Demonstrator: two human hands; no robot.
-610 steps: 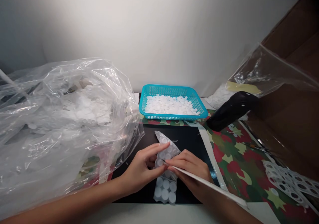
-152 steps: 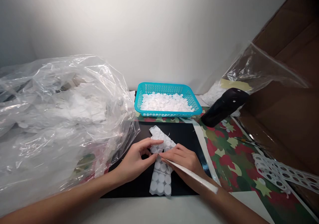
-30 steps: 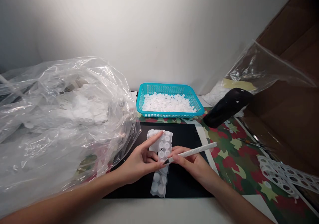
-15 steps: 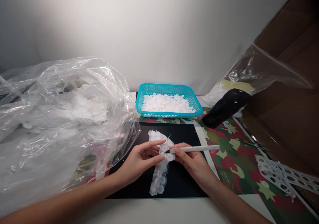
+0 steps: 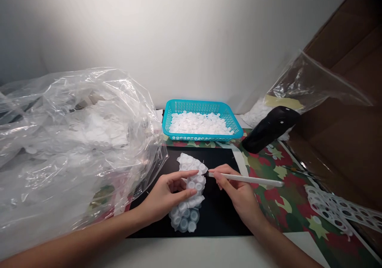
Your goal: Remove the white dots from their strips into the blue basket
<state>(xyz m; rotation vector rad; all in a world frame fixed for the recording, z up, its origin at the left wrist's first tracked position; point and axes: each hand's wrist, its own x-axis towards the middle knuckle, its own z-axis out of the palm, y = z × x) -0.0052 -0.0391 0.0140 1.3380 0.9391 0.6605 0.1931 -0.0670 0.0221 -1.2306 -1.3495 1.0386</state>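
Note:
A strip of white sheet with round, raised cap-like forms (image 5: 185,220) hangs or lies over the black mat (image 5: 221,216), its top end fanned and bent. My left hand (image 5: 170,188) grips its left side, with index finger and thumb on the front face and the other fingers partly hidden behind. My right hand (image 5: 235,186) pinches a slim white-handled craft knife (image 5: 256,179). The knife's dark tip meets the strip's right edge, close to my left index fingertip; the blade itself is hard to make out.
Behind the mat stands a turquoise basket (image 5: 203,137) holding many small white discs. A big clear plastic bag (image 5: 89,140) of white pieces fills the left. To the right are a black object (image 5: 270,129), a perforated white sheet (image 5: 340,210) and a cardboard box (image 5: 343,140).
The knife has drawn back rightward from across the strip to its right edge, and more of its handle shows. The strip has turned and spread wider in my left hand.

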